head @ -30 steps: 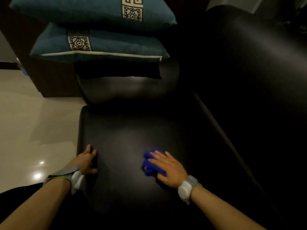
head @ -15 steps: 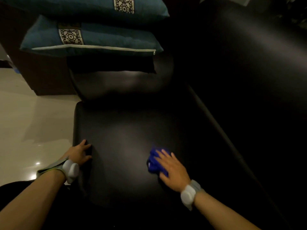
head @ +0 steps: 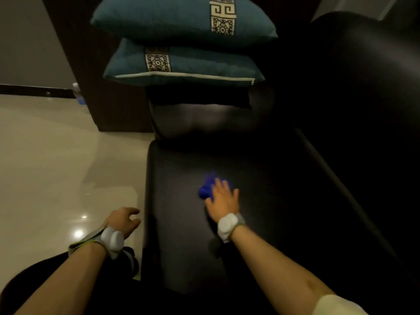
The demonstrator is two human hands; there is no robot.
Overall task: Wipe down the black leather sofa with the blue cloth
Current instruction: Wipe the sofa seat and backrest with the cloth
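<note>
From your head camera, your right hand (head: 223, 198) lies flat with fingers spread on the crumpled bright blue cloth (head: 206, 188), pressing it onto the black leather sofa seat (head: 181, 223); the cloth pokes out at eleven o'clock from your fingers. Your left hand (head: 123, 220) hangs off the seat's left edge at nine o'clock, fingers loosely curled, holding nothing. Two stacked teal cushions with patterned bands (head: 181, 44) sit at twelve o'clock on the sofa's arm.
</note>
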